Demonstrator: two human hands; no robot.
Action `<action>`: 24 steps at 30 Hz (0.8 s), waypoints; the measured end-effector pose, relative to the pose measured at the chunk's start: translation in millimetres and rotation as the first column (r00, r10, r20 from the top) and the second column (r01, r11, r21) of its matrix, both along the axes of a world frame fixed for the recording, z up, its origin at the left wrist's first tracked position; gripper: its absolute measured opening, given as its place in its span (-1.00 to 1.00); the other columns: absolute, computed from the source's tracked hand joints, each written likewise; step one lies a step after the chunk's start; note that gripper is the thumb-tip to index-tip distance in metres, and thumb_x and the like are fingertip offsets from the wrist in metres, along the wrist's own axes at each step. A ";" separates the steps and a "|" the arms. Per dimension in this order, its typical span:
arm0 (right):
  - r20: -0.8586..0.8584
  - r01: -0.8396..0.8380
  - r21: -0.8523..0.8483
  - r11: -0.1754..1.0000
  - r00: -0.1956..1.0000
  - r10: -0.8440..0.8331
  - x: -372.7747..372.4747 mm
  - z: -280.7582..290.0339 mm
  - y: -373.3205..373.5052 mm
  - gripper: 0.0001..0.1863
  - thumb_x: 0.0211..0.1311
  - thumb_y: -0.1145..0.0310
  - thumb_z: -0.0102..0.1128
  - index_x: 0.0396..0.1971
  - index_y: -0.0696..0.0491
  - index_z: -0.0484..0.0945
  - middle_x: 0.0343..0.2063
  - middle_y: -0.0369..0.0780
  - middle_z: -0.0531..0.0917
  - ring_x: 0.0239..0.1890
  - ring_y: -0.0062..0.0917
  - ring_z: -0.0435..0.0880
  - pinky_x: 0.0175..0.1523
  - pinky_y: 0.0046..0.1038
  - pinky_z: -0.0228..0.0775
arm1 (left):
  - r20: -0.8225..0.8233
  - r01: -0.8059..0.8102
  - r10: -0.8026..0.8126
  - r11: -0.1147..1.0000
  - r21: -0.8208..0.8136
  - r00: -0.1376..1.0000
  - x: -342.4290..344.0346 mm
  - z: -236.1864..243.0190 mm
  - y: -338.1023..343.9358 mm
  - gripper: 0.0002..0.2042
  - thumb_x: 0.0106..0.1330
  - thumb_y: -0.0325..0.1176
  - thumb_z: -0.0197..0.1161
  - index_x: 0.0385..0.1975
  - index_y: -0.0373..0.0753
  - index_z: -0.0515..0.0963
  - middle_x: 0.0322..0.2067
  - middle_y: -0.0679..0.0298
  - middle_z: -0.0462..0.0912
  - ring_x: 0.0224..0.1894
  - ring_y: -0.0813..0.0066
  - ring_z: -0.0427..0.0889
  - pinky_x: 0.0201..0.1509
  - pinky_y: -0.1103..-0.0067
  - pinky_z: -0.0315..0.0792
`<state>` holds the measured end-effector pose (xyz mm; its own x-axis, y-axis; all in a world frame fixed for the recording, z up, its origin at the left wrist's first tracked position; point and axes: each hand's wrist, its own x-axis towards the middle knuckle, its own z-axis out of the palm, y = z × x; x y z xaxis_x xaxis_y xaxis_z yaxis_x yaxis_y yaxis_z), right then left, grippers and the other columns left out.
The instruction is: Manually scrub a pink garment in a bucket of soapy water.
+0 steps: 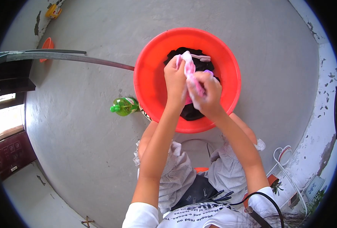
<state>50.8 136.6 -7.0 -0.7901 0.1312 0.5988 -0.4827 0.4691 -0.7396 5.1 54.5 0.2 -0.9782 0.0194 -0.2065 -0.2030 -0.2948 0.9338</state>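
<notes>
Filling the middle of our view, the red basin (153,85) — black fabric (191,113) inside — sits beneath our left hand (175,80) and right hand (209,90), each grip clenched on the pink-and-white cloth (190,67) bunched between them, over the basin; just beyond, a small pale-pink item (204,58).

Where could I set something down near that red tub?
Bare floor: beyond the tub, and between its right side and the wall. Crowded: left, by green bottle, grey pole; within its rim, left hand, right hand, pink cloth, black cloth.
</notes>
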 end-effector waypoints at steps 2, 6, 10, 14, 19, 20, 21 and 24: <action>-0.171 0.049 0.156 0.987 0.985 -0.022 -2.6 -4.2 4.2 -0.83 0.00 0.50 0.25 -0.44 0.10 0.41 -0.63 -0.28 0.45 -0.68 -0.58 0.37 -0.54 -0.60 0.25 | -0.122 0.042 -0.066 0.982 -0.185 0.990 3.8 1.9 7.2 -0.82 0.25 -0.39 0.06 -0.57 -0.31 0.38 -0.64 0.36 0.41 -0.57 0.71 0.33 -0.52 0.69 0.25; -0.171 0.077 0.106 0.991 0.984 -0.058 -10.0 0.7 16.5 -0.80 -0.07 0.48 0.31 -0.52 0.08 0.41 -0.72 -0.28 0.40 -0.74 -0.53 0.31 -0.60 -0.59 0.20 | -0.211 0.069 -0.149 0.936 -0.344 0.966 15.9 -5.9 13.6 -0.89 0.14 -0.41 0.11 -0.52 -0.32 0.40 -0.68 0.30 0.43 -0.58 0.68 0.38 -0.49 0.67 0.32; 0.250 0.209 -0.149 0.967 0.954 -0.168 -25.0 14.7 29.5 -0.76 0.08 0.35 0.22 -0.64 0.10 0.38 -0.77 -0.31 0.34 -0.70 -0.68 0.27 -0.57 -0.59 0.19 | -0.147 0.142 -0.181 0.960 -0.243 0.972 28.7 -1.8 25.8 -0.85 0.23 -0.40 0.04 -0.54 -0.33 0.40 -0.72 0.35 0.38 -0.65 0.69 0.33 -0.58 0.67 0.25; 0.461 0.271 -0.353 0.895 0.883 -0.085 -32.0 14.6 34.9 -0.70 0.16 0.28 0.14 -0.65 0.14 0.38 -0.78 -0.31 0.32 -0.64 -0.73 0.24 -0.54 -0.58 0.20 | -0.105 0.211 -0.217 0.975 -0.066 0.971 23.6 -5.7 25.2 -0.77 0.30 -0.37 -0.04 -0.59 -0.31 0.37 -0.71 0.44 0.35 -0.64 0.75 0.25 -0.60 0.70 0.16; 0.079 0.013 -0.029 1.000 0.997 -0.010 -9.8 0.7 7.9 -0.74 -0.03 0.32 0.24 -0.69 0.07 0.35 -0.76 -0.20 0.41 -0.74 -0.30 0.39 -0.60 -0.43 0.24 | 0.173 -0.035 0.003 0.983 0.183 0.985 0.2 0.8 11.0 -0.68 0.33 -0.23 -0.03 -0.70 -0.13 0.28 -0.72 0.52 0.23 -0.67 0.79 0.19 -0.64 0.71 0.09; -0.008 -0.062 0.102 0.993 0.998 0.063 -5.2 2.6 -1.7 -0.76 -0.05 0.33 0.25 -0.69 0.05 0.36 -0.77 -0.20 0.41 -0.74 -0.31 0.41 -0.61 -0.41 0.25 | 0.270 -0.055 -0.023 0.959 0.279 0.963 -10.0 -13.1 2.1 -0.69 0.32 -0.20 -0.02 -0.69 -0.09 0.25 -0.73 0.53 0.19 -0.70 0.78 0.16 -0.66 0.69 0.06; -0.082 -0.119 0.242 0.963 0.986 0.142 -2.7 2.4 -4.8 -0.77 -0.07 0.34 0.26 -0.68 0.03 0.36 -0.77 -0.20 0.41 -0.74 -0.31 0.42 -0.62 -0.39 0.25 | 0.281 -0.066 -0.032 0.940 0.335 0.959 -7.0 -5.2 0.1 -0.72 0.29 -0.18 0.02 -0.66 -0.08 0.27 -0.73 0.53 0.18 -0.71 0.77 0.16 -0.66 0.69 0.06; 0.005 -0.094 0.241 0.966 0.995 0.095 -6.9 -3.9 -0.1 -0.77 -0.06 0.32 0.25 -0.68 0.03 0.37 -0.77 -0.19 0.41 -0.72 -0.31 0.44 -0.60 -0.39 0.27 | 0.290 -0.050 -0.047 0.947 0.318 0.956 -3.4 -9.9 1.5 -0.79 0.26 -0.18 0.06 -0.57 -0.05 0.29 -0.69 0.52 0.22 -0.66 0.75 0.22 -0.61 0.70 0.14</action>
<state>43.9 136.5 -10.9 -0.7878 -0.0928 0.6090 -0.5381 0.5850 -0.6069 1.6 56.1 -9.6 -0.8764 0.1296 -0.4638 -0.4493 -0.5667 0.6907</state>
